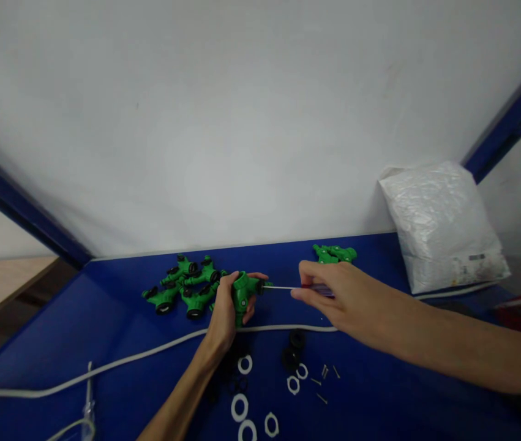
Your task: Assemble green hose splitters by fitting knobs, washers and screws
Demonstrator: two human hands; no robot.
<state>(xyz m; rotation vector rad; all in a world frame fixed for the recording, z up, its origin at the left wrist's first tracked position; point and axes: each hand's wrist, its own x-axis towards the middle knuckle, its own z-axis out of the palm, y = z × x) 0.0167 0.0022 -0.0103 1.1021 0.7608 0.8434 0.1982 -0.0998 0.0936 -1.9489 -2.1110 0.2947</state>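
Observation:
My left hand point(226, 315) is wrapped round a green plastic hose splitter point(242, 299) with a round opening at its top. A screwdriver point(283, 287) is gripped in my right hand point(329, 291), its thin metal shaft pointing left and its reddish handle mostly covered by my fingers. The shaft's tip meets the dark end of the splitter's right arm; exact contact is too small to make out. Left of my left hand lie several similar green splitters with black collars point(164, 300). Beyond my right hand are more green pieces point(333, 253).
A white cable point(150, 351) crosses the blue table point(122, 318). White rings point(239, 407), black rings point(297, 339) and several screws point(324, 371) lie at the front. A white plastic package point(444, 226) leans at the right back. A clear-handled tool point(89, 404) lies front left.

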